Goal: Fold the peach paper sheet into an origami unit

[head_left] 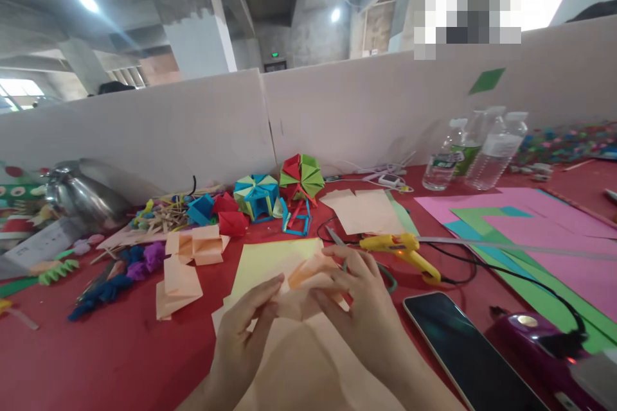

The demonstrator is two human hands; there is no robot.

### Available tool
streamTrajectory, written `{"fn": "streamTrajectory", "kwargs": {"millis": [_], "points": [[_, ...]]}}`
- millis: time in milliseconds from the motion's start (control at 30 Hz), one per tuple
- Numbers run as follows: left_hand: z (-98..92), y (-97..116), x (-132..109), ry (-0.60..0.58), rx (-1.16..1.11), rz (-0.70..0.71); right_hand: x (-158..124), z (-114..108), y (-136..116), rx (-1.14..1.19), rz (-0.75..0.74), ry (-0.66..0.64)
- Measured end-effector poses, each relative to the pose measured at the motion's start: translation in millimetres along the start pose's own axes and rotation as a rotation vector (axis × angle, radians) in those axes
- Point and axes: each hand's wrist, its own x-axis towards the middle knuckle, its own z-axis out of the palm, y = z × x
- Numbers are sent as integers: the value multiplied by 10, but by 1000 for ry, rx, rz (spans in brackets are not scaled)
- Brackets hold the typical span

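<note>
Between my two hands is a small folded piece of peach paper point(308, 275), held up above larger peach sheets point(299, 372). My left hand point(248, 327) pinches its left edge between thumb and fingers. On the other side, my right hand point(354, 289) grips the right part with thumb and fingertips. A yellow sheet point(255, 263) lies just beyond the hands. Scissors point(335, 236) with a green handle lie partly hidden behind my right hand. Folded peach paper pieces point(180, 286) sit to the left.
A yellow glue gun point(405, 250) with a black cord lies at the right, near a phone point(463, 340) and a purple power socket point(535, 347). Folded paper shapes point(255, 196), plastic bottles point(496, 151) and a metal kettle point(87, 196) stand along the white partition point(193, 122). Coloured sheets point(554, 218) spread rightward.
</note>
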Motion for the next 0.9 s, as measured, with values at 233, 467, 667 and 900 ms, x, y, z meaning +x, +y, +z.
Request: {"fn": "streamTrajectory", "kwargs": {"millis": [233,467,667,900], "points": [[-4,54,-1,31,-1,52,-8,-52,-21,54,-65,-119],[-74,84,46,-97,118,118,-17,-77,-60,338,111,-323],[-80,89,58,-246,68,65,26,-100,-65,395,32,-327],[-122,154,108,-291,9,-82,20,-55,-37,315,-43,-329]]}}
